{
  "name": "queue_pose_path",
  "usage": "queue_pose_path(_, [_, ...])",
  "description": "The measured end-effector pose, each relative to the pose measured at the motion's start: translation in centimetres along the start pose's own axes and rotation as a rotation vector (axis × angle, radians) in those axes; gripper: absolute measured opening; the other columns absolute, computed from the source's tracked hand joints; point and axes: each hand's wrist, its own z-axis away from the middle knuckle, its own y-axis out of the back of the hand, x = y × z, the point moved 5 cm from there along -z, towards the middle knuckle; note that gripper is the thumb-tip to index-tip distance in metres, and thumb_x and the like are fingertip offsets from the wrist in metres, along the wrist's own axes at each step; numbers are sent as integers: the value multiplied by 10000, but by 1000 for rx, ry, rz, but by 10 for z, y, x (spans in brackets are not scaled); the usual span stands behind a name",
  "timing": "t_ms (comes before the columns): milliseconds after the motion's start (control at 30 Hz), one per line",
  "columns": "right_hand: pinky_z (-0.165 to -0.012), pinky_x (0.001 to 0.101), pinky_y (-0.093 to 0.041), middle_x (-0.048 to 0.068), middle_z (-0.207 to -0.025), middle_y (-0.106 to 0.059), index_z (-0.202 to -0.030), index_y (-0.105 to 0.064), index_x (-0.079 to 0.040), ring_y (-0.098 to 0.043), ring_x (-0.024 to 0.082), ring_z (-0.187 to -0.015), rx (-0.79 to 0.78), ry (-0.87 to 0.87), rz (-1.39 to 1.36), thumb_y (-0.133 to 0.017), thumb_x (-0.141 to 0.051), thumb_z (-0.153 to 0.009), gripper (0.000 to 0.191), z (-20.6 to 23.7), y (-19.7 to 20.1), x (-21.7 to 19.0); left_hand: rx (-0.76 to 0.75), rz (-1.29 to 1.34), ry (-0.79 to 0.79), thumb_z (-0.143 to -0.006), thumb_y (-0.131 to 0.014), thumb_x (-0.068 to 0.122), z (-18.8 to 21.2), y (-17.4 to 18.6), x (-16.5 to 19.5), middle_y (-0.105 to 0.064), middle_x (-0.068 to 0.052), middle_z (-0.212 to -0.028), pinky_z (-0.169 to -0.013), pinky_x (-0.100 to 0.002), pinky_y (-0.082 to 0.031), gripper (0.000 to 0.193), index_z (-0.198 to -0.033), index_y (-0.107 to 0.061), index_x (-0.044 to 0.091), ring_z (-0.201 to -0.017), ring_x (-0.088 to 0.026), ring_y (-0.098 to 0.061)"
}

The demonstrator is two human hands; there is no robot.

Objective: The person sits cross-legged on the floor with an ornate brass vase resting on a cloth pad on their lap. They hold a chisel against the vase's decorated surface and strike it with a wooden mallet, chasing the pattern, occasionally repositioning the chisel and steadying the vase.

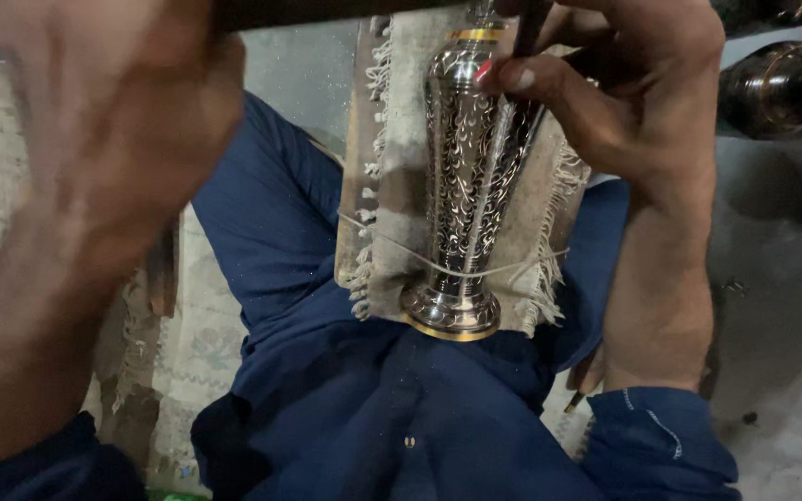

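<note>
Hands: the right (624,83) is pinching a thin tool (523,37) steady against the engraved vase (466,186); the left (113,121) is gripping a dark handle (327,11), blurred.

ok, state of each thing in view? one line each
Vase: lying on its side on the cloth, base toward the person, engraved pattern facing up.
String: stretched across the vase near its base.
Cloth: spread over a board, fringed edges showing.
Right hand: holds a thin tool against the vase's neck.
Left hand: raised, blurred, gripping a dark handle.
Other vases: lying at the right, dark.
</note>
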Motion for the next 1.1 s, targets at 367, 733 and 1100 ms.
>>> queue_pose_path(367, [-967, 312, -684, 184, -1218, -677, -1346, -567, 65, -747, 231, -1103, 50, -36, -29, -693, 135, -1148, 245, 3, -2, -1, 24, -34, 21, -992, -656, -56, -15, 2, 16, -635, -100, -1013, -821, -382, -493, 197, -1158, -594, 30, -904, -242, -626])
queue_pose_path(733, [-621, 282, -544, 63, -887, -598, -1305, -517, -63, -586, 159, -671, 590, -181, -371, -682, -176, -1077, 304, 36, 12, 26, -390, 538, 517, -854, -709, 147, 31, -72, -23, -687, -247, -945, -789, -455, -553, 592, -1395, -494, 41, -892, -359, -731])
queue_pose_path(1100, [-711, 228, -525, 42, -986, -611, -1162, -527, -7, -574, 92, -840, 673, -397, 582, -694, -81, -1050, 214, 53, 27, 36, -206, 531, 223, -860, -748, 130, 11, -59, 18, -641, -256, -1110, -879, -478, -524, 611, -1429, -551, 28, -1011, -421, -640])
